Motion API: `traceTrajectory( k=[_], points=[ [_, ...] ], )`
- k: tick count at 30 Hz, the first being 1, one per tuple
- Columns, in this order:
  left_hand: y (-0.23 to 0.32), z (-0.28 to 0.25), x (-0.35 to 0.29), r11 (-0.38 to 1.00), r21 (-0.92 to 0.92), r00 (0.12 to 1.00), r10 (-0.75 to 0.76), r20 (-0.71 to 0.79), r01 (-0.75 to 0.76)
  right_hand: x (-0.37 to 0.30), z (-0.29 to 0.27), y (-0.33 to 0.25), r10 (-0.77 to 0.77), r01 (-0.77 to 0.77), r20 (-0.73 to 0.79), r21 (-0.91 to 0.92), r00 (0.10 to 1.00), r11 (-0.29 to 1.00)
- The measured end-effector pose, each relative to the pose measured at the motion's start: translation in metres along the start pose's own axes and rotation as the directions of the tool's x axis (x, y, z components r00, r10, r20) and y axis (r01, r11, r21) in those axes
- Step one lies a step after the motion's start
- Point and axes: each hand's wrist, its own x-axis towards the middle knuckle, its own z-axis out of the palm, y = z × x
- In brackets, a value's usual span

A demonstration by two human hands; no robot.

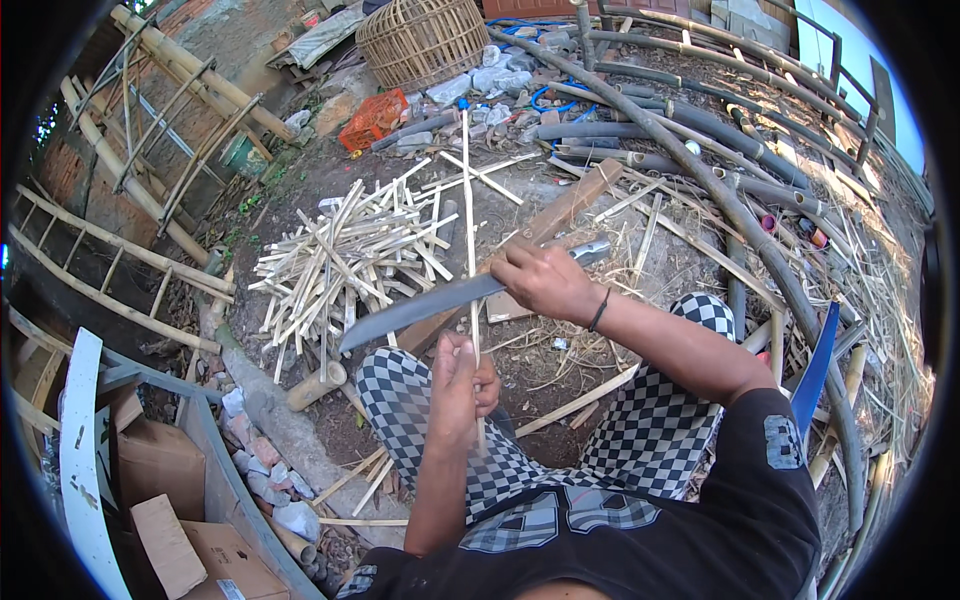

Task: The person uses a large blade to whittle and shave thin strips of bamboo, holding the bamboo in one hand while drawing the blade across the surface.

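- Bamboo strip point(469, 200) is pointing away from you, its near end lying between your knees.
- Your left hand point(462, 385) is closing its fingers around the strip's near part, probably steadying it.
- Your right hand point(545, 280) is wrapping tightly around the machete point(410, 310), apparently keeping the blade crosswise to the strip; whether they are touching isn't showing clearly.
- Wooden plank point(575, 205) is lying aslant on the ground, perhaps serving as a support.
- Strip pile point(340, 250) is sitting leftward, seemingly within easy reach.
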Motion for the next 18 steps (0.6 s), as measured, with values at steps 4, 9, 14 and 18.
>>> traceTrajectory(
  k=[4, 9, 14, 18],
  points=[
    [0.013, 0.006, -0.017, 1.0, -0.025, 1.0, 0.013, 0.026, -0.013, 0.021, -0.001, 0.036, 0.326, -0.326, -0.001, -0.012, 0.945, 0.945],
    [-0.007, -0.01, -0.029, 0.998, 0.031, 0.995, -0.049, 0.083, 0.047, 0.012, -0.008, 0.123, 0.758, -0.757, -0.033, -0.089, 0.652, 0.647],
    [-0.004, -0.02, -0.016, 0.993, 0.091, 0.997, -0.079, 0.023, 0.076, 0.007, -0.034, 0.114, 0.854, -0.826, -0.034, 0.237, 0.519, 0.512],
    [-0.001, -0.021, 0.0, 0.987, 0.159, 0.997, -0.013, 0.076, 0.001, 0.013, -0.051, 0.078, 0.809, -0.781, 0.028, 0.282, 0.587, 0.557]
  ],
)
